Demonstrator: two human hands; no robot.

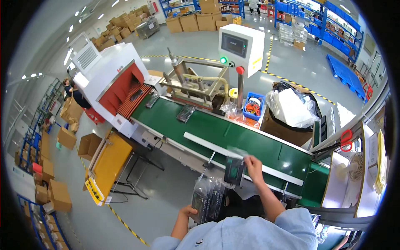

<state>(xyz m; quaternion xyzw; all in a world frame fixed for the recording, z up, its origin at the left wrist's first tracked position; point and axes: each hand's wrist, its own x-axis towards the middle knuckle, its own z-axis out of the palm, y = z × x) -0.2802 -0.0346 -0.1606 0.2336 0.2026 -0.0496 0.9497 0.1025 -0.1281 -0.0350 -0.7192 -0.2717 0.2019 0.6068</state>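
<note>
Clear plastic wraps the single dark flat piece that your right hand holds by its right edge, thumb and fingers closed together on the film near the upper corner. That piece stands nearly upright just over the near side of the green conveyor belt, overlapping the white guide rail from your viewpoint; whether it touches the rail, you cannot tell. Your left hand is lower and well apart from the right, curled around the left side of a stack of bagged pieces, its thumb against the outermost one; the other fingers are largely hidden, so how far they reach under the bundle cannot be told. The stack sits close before your body, just left of and below the single piece, the bags pressed side by side with loose film at their tops. Farther along the belt to your left lie a bagged piece and, beyond it, another wrapped item, near the orange-red rollers leading into the white tunnel machine with its red curtain.
</note>
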